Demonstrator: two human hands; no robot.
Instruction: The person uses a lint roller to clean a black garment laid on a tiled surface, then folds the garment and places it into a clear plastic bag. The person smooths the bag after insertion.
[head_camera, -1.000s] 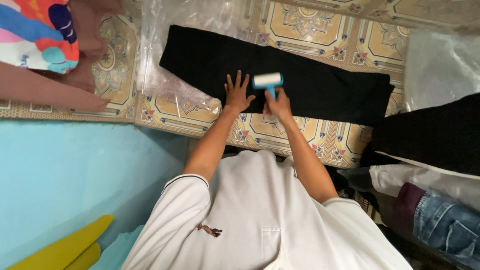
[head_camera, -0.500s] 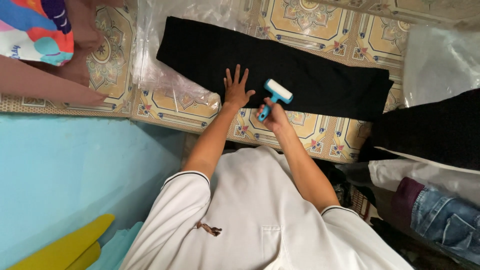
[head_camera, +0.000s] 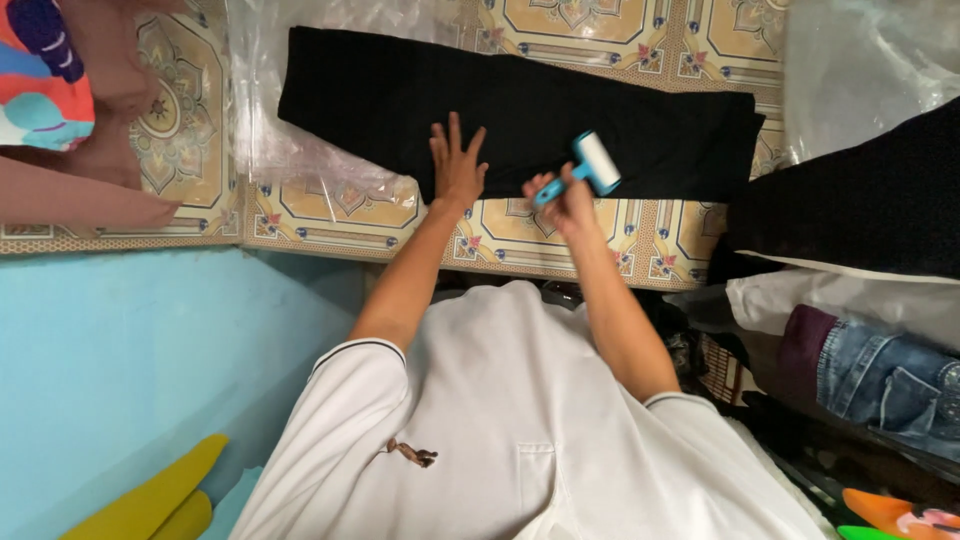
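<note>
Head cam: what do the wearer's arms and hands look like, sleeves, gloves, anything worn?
Both arms are bare from above the elbow down. The left hand and right hand wear no gloves, and no rings, watch or bands are visible. The white short-sleeved shirt has a thin dark stripe along the left sleeve hem. The right sleeve looks plain white.

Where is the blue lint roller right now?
In the head view, the lint roller is in the right hand, on the black garment, right of the flat left hand.
</note>
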